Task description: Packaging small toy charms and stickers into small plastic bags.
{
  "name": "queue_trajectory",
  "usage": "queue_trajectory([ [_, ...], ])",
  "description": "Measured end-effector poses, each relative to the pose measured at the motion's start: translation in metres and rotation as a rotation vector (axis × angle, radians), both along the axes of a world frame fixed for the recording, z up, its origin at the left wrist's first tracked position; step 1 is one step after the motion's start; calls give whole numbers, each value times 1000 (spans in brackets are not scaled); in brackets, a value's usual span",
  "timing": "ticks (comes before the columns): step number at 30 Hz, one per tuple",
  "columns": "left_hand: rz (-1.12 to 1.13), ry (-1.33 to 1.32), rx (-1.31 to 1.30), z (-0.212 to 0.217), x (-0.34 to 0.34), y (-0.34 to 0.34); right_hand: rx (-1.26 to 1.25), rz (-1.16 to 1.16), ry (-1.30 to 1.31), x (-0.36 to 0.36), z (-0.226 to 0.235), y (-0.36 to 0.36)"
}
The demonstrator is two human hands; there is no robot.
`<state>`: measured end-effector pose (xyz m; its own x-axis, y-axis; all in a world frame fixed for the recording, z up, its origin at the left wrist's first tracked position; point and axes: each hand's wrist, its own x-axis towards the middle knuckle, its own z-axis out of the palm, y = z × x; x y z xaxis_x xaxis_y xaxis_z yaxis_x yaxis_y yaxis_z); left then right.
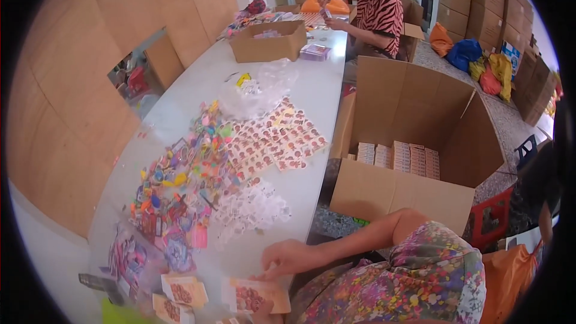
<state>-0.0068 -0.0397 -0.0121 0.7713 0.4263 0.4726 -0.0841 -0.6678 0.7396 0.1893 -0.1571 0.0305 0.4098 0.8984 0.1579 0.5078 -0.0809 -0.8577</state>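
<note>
Near the table's front edge, a printed packet [255,296] with a white edge and a reddish-brown picture lies under my hands. My left hand [264,313] shows only in part at the lower rim, its thumb pressed on the packet. Over the packet's upper edge is my right hand [289,260], fingers bent and drawn together; anything small between them is hidden. Two similar packets [185,291] lie overlapping to the left. Just beyond my right hand spreads a pile of small white printed slips [249,207]. A heap of colourful small trinkets [174,174] lies farther left.
Sheets of printed stickers [273,141] and a clear plastic bag [261,90] lie farther up the table. A large open carton [414,189] with stacked small boxes stands at the right. Another person [378,15] works at the far end, beside a low cardboard box [267,42].
</note>
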Motion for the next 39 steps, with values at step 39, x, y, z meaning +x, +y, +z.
queue_trajectory([
  [39, 123, 56, -805, 14, -3, -35, 208, 271, 426, -4, -58, 17],
])
